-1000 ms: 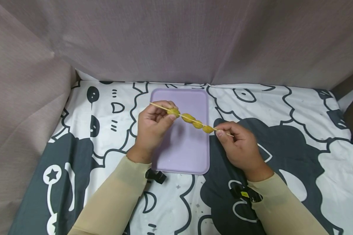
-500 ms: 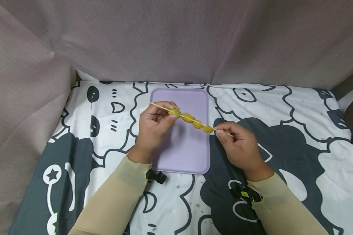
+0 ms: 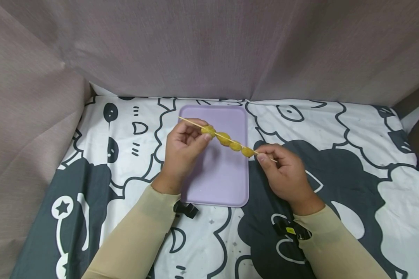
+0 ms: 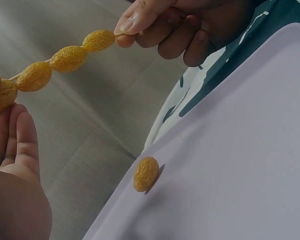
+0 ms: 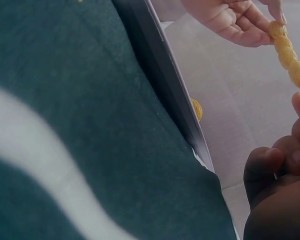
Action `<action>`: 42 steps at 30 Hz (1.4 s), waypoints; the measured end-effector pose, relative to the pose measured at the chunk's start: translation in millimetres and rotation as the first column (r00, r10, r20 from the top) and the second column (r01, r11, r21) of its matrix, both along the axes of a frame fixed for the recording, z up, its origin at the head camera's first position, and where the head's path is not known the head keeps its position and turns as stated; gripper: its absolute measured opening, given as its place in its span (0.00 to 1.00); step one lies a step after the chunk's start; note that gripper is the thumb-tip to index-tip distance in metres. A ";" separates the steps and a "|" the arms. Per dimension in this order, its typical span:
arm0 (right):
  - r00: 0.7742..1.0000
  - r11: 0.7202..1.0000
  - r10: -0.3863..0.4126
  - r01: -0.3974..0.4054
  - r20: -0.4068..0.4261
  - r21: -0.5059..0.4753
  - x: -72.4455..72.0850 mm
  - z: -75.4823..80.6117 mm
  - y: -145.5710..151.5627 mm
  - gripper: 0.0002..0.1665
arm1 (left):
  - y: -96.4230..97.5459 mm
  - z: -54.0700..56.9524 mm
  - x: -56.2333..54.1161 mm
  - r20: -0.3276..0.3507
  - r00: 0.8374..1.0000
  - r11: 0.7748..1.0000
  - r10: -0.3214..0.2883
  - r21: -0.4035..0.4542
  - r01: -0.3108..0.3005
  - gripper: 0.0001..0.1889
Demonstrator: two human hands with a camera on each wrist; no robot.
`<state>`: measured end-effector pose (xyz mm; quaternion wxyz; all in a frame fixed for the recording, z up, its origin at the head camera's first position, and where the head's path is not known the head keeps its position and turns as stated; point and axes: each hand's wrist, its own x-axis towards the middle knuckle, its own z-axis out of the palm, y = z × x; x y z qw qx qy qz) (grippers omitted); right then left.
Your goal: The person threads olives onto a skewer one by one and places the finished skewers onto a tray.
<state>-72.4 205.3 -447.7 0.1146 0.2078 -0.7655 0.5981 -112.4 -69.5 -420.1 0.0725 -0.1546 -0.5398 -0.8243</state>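
Note:
A thin wooden skewer runs through several wrinkled yellow oval fruits that look like candied dates, such as this date. My left hand pinches the date at the left end of the row, between thumb and fingers. Beyond that date the bare skewer tip sticks out to the upper left. At the other end, my right hand pinches the bare skewer just past the smallest date. The row hangs above a lilac tray. One loose date lies on the tray, hidden in the head view.
The tray rests on a black-and-white patterned cloth covering the table. A grey-brown fabric curtain stands behind the table and along its left side. Black straps with small devices sit at both wrists.
My left hand has shifted slightly to the right, bringing its date up against its neighbour on the skewer. The skewer's left end has risen a little. The right hand stays nearly still.

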 end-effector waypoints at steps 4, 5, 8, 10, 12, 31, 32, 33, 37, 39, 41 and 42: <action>1.000 1.000 -0.014 0.014 0.011 -0.017 -0.1 -0.1 -0.4 0.12 | 0.4 -0.2 -1.4 0.013 1.000 1.000 -0.006 0.000 0.006 0.20; 1.000 1.000 -0.017 0.017 0.015 -0.019 -0.2 0.0 -0.3 0.12 | 0.5 -0.3 -2.0 0.014 1.000 1.000 -0.006 -0.004 0.006 0.20; 0.999 0.999 -0.027 0.027 0.024 -0.020 -0.4 0.5 0.1 0.11 | 0.3 -0.6 -3.4 0.017 1.000 1.000 -0.009 -0.020 0.010 0.20; 0.999 0.999 -0.032 0.033 0.028 -0.014 -0.7 1.1 0.2 0.10 | -0.4 -0.7 -4.3 0.027 0.999 0.999 -0.018 -0.034 0.019 0.20; 0.999 0.999 -0.039 0.039 0.032 -0.020 -1.0 1.5 -0.1 0.09 | -1.4 -1.3 -5.2 0.045 0.998 0.998 -0.038 -0.049 0.040 0.22; 0.997 0.996 -0.073 0.073 0.018 -0.055 -3.1 0.1 -1.9 0.10 | 11.6 -22.3 -16.7 -0.126 0.978 0.252 -0.167 -0.964 -0.081 0.19; 0.997 0.996 -0.072 0.072 0.017 -0.053 -3.3 -0.2 -1.6 0.10 | 12.4 -23.2 -16.1 -0.130 0.973 0.217 -0.188 -0.972 -0.088 0.20; 0.997 0.996 -0.071 0.072 0.016 -0.051 -3.2 -0.1 -1.4 0.10 | 13.2 -24.2 -15.3 -0.129 0.970 0.187 -0.205 -0.978 -0.091 0.21; 0.998 0.997 -0.064 0.065 0.020 -0.046 -2.7 0.6 -1.3 0.10 | 16.1 -25.1 -12.3 -0.116 0.971 0.127 -0.210 -0.988 -0.090 0.21; 0.998 0.997 -0.060 0.061 0.022 -0.044 -2.3 0.8 -1.1 0.10 | 17.4 -25.4 -12.1 -0.117 0.972 0.137 -0.202 -0.986 -0.091 0.18; 0.998 0.997 -0.058 0.059 0.020 -0.042 -2.3 0.6 -1.0 0.10 | 18.0 -25.5 -12.6 -0.121 0.974 0.150 -0.191 -0.984 -0.093 0.14; 0.998 0.997 -0.057 0.058 0.019 -0.042 -2.3 0.6 -0.9 0.10 | 18.2 -25.6 -12.8 -0.123 0.975 0.156 -0.185 -0.983 -0.094 0.13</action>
